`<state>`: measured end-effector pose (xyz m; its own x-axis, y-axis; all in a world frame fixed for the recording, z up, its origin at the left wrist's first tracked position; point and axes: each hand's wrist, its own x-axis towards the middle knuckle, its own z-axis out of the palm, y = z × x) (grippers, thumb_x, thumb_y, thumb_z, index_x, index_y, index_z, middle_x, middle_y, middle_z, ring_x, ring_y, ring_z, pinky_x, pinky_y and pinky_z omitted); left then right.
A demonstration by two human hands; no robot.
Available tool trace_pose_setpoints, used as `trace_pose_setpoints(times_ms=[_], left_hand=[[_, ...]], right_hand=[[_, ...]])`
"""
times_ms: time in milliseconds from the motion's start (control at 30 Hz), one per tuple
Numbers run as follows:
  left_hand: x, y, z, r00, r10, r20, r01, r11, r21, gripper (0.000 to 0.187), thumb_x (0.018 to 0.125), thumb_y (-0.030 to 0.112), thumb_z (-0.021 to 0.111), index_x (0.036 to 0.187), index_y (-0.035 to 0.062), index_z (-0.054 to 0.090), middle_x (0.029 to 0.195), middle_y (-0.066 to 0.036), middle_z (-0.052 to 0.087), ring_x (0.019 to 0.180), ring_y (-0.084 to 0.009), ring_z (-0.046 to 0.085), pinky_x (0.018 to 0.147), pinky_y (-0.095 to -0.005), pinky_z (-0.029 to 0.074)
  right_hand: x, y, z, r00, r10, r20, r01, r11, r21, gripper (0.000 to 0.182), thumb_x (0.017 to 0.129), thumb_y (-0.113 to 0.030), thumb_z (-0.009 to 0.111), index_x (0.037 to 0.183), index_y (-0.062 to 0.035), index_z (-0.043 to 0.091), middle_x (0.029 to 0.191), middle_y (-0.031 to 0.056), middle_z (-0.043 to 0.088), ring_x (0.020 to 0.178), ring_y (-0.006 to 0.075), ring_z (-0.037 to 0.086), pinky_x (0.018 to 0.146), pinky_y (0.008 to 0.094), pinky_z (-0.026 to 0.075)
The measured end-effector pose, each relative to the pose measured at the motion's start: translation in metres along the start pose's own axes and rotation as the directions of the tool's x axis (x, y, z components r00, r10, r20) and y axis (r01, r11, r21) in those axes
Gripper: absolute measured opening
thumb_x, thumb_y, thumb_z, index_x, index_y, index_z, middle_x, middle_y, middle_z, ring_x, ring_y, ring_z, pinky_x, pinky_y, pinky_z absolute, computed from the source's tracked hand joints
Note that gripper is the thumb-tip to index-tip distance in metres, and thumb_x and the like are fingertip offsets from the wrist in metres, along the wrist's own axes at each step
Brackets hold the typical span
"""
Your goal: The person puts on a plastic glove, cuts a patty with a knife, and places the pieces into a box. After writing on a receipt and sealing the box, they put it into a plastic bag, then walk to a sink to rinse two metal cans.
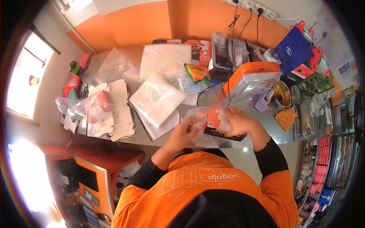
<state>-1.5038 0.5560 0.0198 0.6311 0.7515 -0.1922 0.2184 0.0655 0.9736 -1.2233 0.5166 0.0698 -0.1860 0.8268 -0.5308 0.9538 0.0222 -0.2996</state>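
Note:
My right hand [240,121] is closed on a small red-orange and black printed box [213,121] near the front edge of the table. White lettering and a pale square code mark its side. Around the box's left end lies a clear plastic bag [196,113]; how far it covers the box is hard to make out. My left hand [184,133] pinches the bag at its left side, with thumb and fingers curled together. Just beyond my left hand, a stack of clear plastic bags [157,99] lies on the table.
An orange-rimmed machine with a clear body [251,85] stands behind my right hand, beside a metal bowl [282,94] and an orange cloth [286,118]. Flattened cardboard [121,110] lies at the left. A yellow-green packet [198,73] and hanging cables [232,57] are farther back.

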Motion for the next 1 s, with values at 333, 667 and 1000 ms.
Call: trace_pose_setpoints(times_ms=[333, 667, 1000], left_hand=[[-0.001, 0.017, 0.045, 0.997, 0.058, 0.054, -0.028, 0.893, -0.450, 0.018, 0.104, 0.011, 0.057, 0.120, 0.0041, 0.052, 0.092, 0.000, 0.054, 0.081, -0.0076, 0.056, 0.069, -0.0248, 0.045], [0.016, -0.034, 0.036, 0.931, 0.360, -0.055, -0.336, 0.909, 0.247, 0.015, 0.097, 0.010, 0.063, 0.106, 0.0037, 0.052, 0.109, -0.016, 0.064, 0.095, -0.0231, 0.061, 0.088, -0.0343, 0.048], [0.009, -0.040, 0.054, 0.953, -0.253, -0.170, 0.195, 0.935, -0.297, 0.030, 0.098, 0.017, 0.060, 0.123, 0.0010, 0.054, 0.127, -0.022, 0.057, 0.118, -0.0317, 0.057, 0.100, -0.0398, 0.046]], right_hand=[[0.060, -0.022, 0.099, 0.885, -0.019, -0.465, -0.079, 0.978, -0.191, 0.110, 0.065, -0.065, 0.079, 0.150, -0.0059, 0.040, 0.134, 0.0217, 0.055, 0.135, 0.0338, 0.044, 0.106, 0.0514, 0.031], [-0.021, 0.120, 0.097, 0.822, -0.294, -0.488, 0.206, 0.952, -0.226, 0.045, 0.090, -0.035, 0.069, 0.124, -0.0061, 0.063, 0.128, 0.0092, 0.061, 0.132, 0.0251, 0.053, 0.118, 0.0575, 0.023], [-0.085, 0.066, 0.058, 0.634, -0.174, -0.754, 0.299, 0.954, 0.032, 0.012, 0.079, -0.002, 0.072, 0.088, -0.0044, 0.065, 0.116, 0.0112, 0.059, 0.112, 0.0277, 0.059, 0.092, 0.0433, 0.051]])
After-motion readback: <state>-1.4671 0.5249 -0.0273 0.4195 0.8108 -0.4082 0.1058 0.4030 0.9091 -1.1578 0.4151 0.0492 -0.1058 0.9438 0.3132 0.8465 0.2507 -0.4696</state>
